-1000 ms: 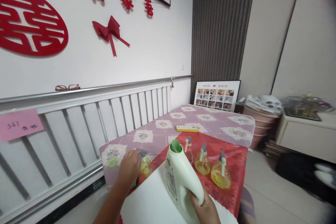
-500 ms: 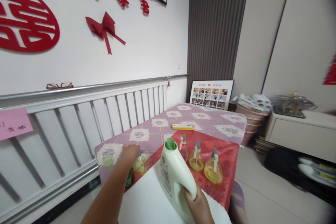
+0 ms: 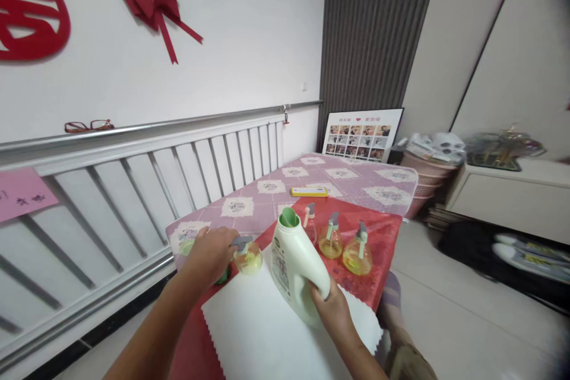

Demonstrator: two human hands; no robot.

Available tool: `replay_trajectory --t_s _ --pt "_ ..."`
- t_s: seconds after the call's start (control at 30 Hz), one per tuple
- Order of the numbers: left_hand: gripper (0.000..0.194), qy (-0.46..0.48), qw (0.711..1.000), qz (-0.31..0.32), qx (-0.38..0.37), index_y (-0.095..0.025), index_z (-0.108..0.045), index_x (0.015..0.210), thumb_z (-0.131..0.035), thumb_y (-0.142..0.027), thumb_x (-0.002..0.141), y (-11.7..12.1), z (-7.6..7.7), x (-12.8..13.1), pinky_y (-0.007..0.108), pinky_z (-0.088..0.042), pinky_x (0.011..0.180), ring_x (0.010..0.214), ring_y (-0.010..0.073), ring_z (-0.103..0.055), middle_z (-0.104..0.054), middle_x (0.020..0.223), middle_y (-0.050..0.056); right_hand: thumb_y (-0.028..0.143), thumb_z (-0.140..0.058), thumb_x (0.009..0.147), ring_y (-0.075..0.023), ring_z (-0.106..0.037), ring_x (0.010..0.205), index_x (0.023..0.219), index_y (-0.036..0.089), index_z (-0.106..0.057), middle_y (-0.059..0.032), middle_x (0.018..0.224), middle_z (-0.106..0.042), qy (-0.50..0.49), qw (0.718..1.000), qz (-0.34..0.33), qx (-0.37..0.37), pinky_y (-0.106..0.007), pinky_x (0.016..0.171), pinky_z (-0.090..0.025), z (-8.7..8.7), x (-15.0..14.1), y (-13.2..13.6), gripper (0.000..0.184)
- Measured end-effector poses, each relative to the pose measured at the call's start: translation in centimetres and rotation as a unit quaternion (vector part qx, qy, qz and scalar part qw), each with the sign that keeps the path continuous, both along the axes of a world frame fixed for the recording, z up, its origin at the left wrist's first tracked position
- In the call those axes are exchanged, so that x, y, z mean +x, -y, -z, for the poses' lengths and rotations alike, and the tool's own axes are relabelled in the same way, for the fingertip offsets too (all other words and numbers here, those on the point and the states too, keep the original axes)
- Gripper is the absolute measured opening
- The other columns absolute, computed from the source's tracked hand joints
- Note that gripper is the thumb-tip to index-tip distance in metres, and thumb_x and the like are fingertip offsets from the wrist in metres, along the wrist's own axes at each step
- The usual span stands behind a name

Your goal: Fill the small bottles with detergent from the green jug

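My right hand [image 3: 330, 309] grips the handle of a pale green detergent jug [image 3: 294, 266] with an open green spout, tilted a little over a white mat [image 3: 262, 335]. My left hand [image 3: 210, 256] is wrapped round a small round bottle of yellow liquid [image 3: 247, 259] with a grey pump head, at the mat's far left corner. Behind it lies a light green cap [image 3: 187, 246]. Three more small bottles of yellow liquid [image 3: 356, 255] stand in a row on the red cloth [image 3: 378, 231] to the right of the jug.
The table carries a pink patterned cloth [image 3: 356, 181] with a flat yellow box [image 3: 309, 191] on it. A white railing [image 3: 146, 175] runs along the left, with red glasses [image 3: 86, 126] on its ledge. Baskets [image 3: 423, 175], a photo board [image 3: 360, 133] and a low cabinet [image 3: 507, 202] stand at the right.
The view has tipped downward. My left hand has closed round the small bottle and drawn it toward the mat. My right hand has kept hold of the jug.
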State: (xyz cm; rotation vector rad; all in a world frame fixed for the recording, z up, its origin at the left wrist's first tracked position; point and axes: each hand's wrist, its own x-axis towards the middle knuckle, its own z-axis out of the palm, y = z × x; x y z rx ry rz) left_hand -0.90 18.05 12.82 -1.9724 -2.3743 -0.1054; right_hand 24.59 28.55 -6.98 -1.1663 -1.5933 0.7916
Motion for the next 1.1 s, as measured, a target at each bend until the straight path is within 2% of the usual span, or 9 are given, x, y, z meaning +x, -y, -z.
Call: replay_trajectory --t_s 0.13,0.33,0.47,0.63,0.77,0.87,0.97,1.03,1.1 --pt "0.022 0.066 0.996 0.040 -0.044 -0.027 -0.067 0.091 -0.046 -0.026 0.092 2.9 1.7 2.8 0.037 -0.038 0.096 0.099 0.0205 -0.064 -0.074 0.099 -0.001 0.042 -0.057 0.073 -0.0294 -0.075 0.082 0.093 0.023 -0.065 -0.0070 0.084 -0.080 0.009 1.000 -0.008 -0.006 -0.040 0.073 -0.060 0.1 -0.1 0.0 0.029" --pt "0.021 0.154 0.978 0.065 -0.124 -0.028 -0.067 0.093 -0.047 -0.025 0.090 4.8 5.9 6.2 0.044 -0.037 0.101 0.101 0.0233 -0.063 -0.072 0.102 0.002 0.043 -0.056 0.075 -0.0310 -0.073 0.087 0.098 0.020 -0.064 -0.0103 0.090 -0.079 0.033 0.998 -0.048 -0.017 -0.042 0.078 -0.059 -0.7 0.3 0.5 0.034" --pt "0.018 0.198 0.974 0.055 -0.094 -0.029 -0.069 0.094 -0.053 -0.026 0.086 4.9 7.4 6.8 0.042 -0.040 0.099 0.100 0.0226 -0.063 -0.073 0.101 0.000 0.046 -0.061 0.075 -0.0320 -0.073 0.089 0.109 0.017 -0.062 -0.0126 0.098 -0.077 0.050 0.995 -0.078 -0.030 -0.044 0.079 -0.059 -1.2 1.4 1.6 0.044" --pt "0.039 0.288 0.957 0.026 -0.001 -0.027 -0.066 0.115 -0.062 -0.023 0.076 5.7 8.3 6.3 0.041 -0.044 0.102 0.111 0.0241 -0.062 -0.071 0.119 0.004 0.053 -0.055 0.081 -0.0373 -0.060 0.124 0.126 0.015 -0.051 -0.0225 0.133 -0.063 0.040 0.998 -0.027 -0.034 -0.056 0.102 -0.049 -0.3 3.2 4.0 0.060" --pt "0.050 0.399 0.903 -0.074 0.142 -0.028 -0.058 0.126 -0.065 -0.037 0.078 8.1 10.4 4.2 0.047 -0.046 0.108 0.125 0.0279 -0.058 -0.065 0.133 0.007 0.053 -0.051 0.087 -0.0343 -0.062 0.124 0.124 0.021 -0.053 -0.0168 0.131 -0.065 0.023 0.999 -0.007 -0.029 -0.054 0.103 -0.051 1.1 4.1 6.7 0.049" --pt "0.048 0.505 0.810 -0.128 0.270 -0.023 -0.058 0.119 -0.060 -0.053 0.082 9.7 13.3 3.1 0.045 -0.050 0.104 0.120 0.0272 -0.062 -0.068 0.123 0.010 0.049 -0.053 0.089 -0.0311 -0.065 0.120 0.120 0.025 -0.058 -0.0116 0.126 -0.069 0.039 0.995 -0.082 -0.047 -0.048 0.103 -0.053 1.7 3.7 8.4 0.040" --pt "0.049 0.566 0.719 -0.234 0.330 -0.021 -0.058 0.109 -0.057 -0.061 0.081 10.2 17.4 4.5 0.036 -0.055 0.094 0.108 0.0246 -0.067 -0.071 0.113 0.009 0.040 -0.056 0.089 -0.0275 -0.062 0.124 0.121 0.026 -0.061 -0.0090 0.127 -0.069 0.037 0.986 -0.154 -0.050 -0.042 0.108 -0.050 1.9 2.3 9.5 0.035" --pt "0.044 0.567 0.704 -0.277 0.326 -0.022 -0.059 0.101 -0.057 -0.060 0.079 10.1 20.4 6.6 0.035 -0.056 0.087 0.100 0.0255 -0.069 -0.073 0.098 0.007 0.033 -0.059 0.087 -0.0259 -0.061 0.125 0.121 0.025 -0.062 -0.0082 0.129 -0.068 0.031 0.981 -0.182 -0.056 -0.039 0.109 -0.048 1.8 1.0 10.0 0.035" --pt "0.041 0.549 0.730 -0.274 0.301 -0.020 -0.059 0.103 -0.055 -0.051 0.078 9.9 23.2 8.8 0.039 -0.053 0.090 0.102 0.0281 -0.069 -0.073 0.101 0.010 0.029 -0.061 0.084 -0.0260 -0.061 0.124 0.121 0.024 -0.063 -0.0086 0.128 -0.067 0.019 0.979 -0.190 -0.065 -0.039 0.110 -0.047 1.7 -0.4 10.3 0.037"
